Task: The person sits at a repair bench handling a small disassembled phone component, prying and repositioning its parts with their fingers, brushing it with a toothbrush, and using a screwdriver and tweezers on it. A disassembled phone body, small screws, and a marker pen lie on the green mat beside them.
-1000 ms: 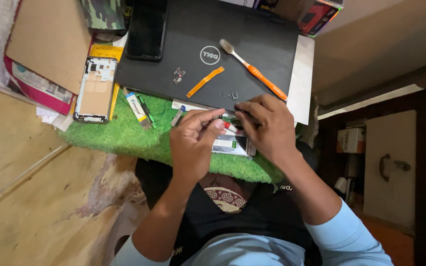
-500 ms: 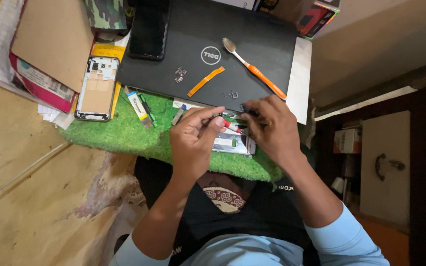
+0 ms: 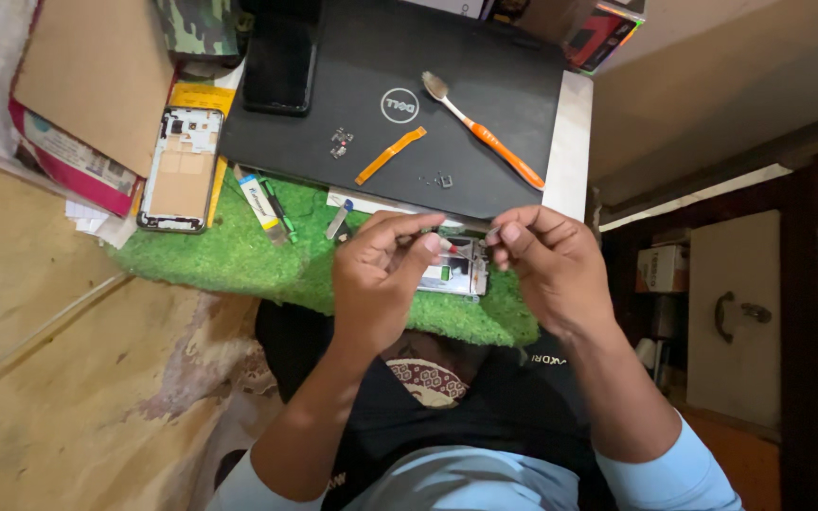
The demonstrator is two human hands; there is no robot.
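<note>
An opened phone body [image 3: 458, 270] with exposed circuit boards lies on a green artificial-grass mat [image 3: 239, 265]. My left hand [image 3: 381, 274] pinches a thin tool with a red tip [image 3: 447, 246] over the phone. My right hand [image 3: 546, 265] is at the phone's right edge, its fingertips pinched together on something very small that I cannot make out.
A closed black laptop [image 3: 333, 142] behind the mat carries an orange toothbrush [image 3: 489, 142], an orange flex strip [image 3: 388, 156], small parts [image 3: 340, 142] and a black phone [image 3: 281, 61]. A phone frame [image 3: 180, 170] lies at left by a cardboard box [image 3: 92, 80]. A glue tube [image 3: 262, 203] rests on the mat.
My right hand has lifted off the phone body and drawn slightly right, uncovering it. My left hand keeps the tool over the phone. The view has shifted a little.
</note>
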